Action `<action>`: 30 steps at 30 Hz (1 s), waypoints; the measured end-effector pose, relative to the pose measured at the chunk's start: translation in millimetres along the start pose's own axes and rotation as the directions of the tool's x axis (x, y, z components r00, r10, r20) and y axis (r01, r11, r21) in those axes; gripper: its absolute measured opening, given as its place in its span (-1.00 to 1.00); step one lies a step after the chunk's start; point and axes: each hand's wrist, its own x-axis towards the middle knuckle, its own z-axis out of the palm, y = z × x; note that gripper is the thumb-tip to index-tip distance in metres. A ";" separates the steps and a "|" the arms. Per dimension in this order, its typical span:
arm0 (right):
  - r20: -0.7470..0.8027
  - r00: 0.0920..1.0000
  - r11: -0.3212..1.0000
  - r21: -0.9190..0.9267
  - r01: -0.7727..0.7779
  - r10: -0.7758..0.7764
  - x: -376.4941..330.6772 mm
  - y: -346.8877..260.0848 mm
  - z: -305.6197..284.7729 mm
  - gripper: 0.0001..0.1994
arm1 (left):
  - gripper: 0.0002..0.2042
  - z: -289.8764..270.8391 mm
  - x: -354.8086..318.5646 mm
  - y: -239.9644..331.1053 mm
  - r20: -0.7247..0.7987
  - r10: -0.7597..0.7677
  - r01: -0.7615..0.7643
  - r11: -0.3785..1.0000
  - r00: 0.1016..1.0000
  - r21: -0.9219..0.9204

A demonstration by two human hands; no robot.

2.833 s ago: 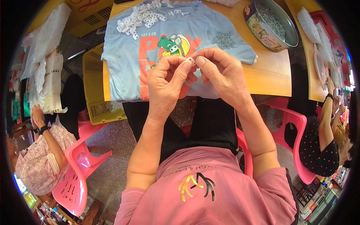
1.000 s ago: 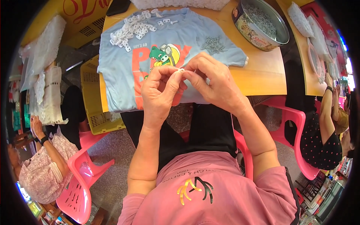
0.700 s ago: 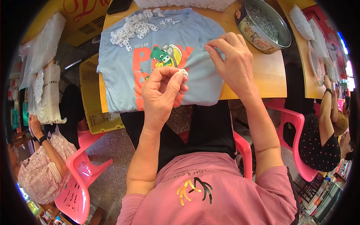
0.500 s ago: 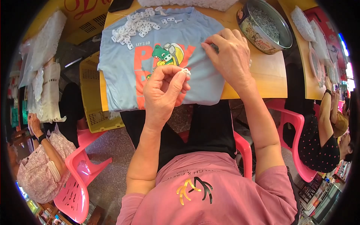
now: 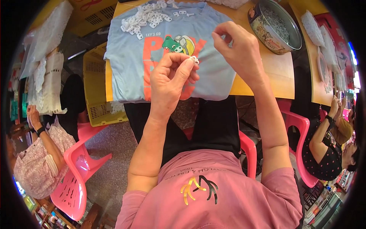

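My left hand (image 5: 169,76) is raised over the near part of a light blue printed T-shirt (image 5: 126,72) spread on the table. Its thumb and forefinger pinch a small white plastic piece (image 5: 195,60). To the right, above the shirt's right edge, my right hand (image 5: 242,51) is closed, thumb against fingertips. Something small and greyish shows in its palm, too little to name. A heap of similar white plastic pieces (image 5: 146,17) lies on the shirt's far left part.
An oval printed tin (image 5: 263,36) full of small grey metal pieces stands at the table's right (image 5: 276,76). A yellow crate (image 5: 95,95) is below on the left. One person (image 5: 45,160) sits left, others (image 5: 324,149) right, with pink chairs (image 5: 78,168) around.
My right hand has lifted off the shirt's right side and turned, its fingertips drawn together. The left hand keeps its pinch on the white piece. The whole view has shifted slightly.
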 end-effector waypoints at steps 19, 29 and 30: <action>0.435 0.863 0.365 0.783 -0.503 0.256 -37.1 -23.9 9.3 -0.78 | -0.90 1.8 0.1 1.1 -0.014 0.024 -0.023 0.997 1.000 0.075; 0.445 0.849 0.447 0.722 -0.528 0.286 -38.9 -26.4 13.1 -0.77 | -0.89 1.6 0.0 -1.1 -0.008 0.040 -0.040 0.996 0.999 0.078; 0.438 0.853 0.473 0.710 -0.522 0.284 -38.7 -27.4 12.1 -0.76 | -0.89 1.6 -0.1 -1.2 -0.008 0.040 -0.039 0.996 0.999 0.079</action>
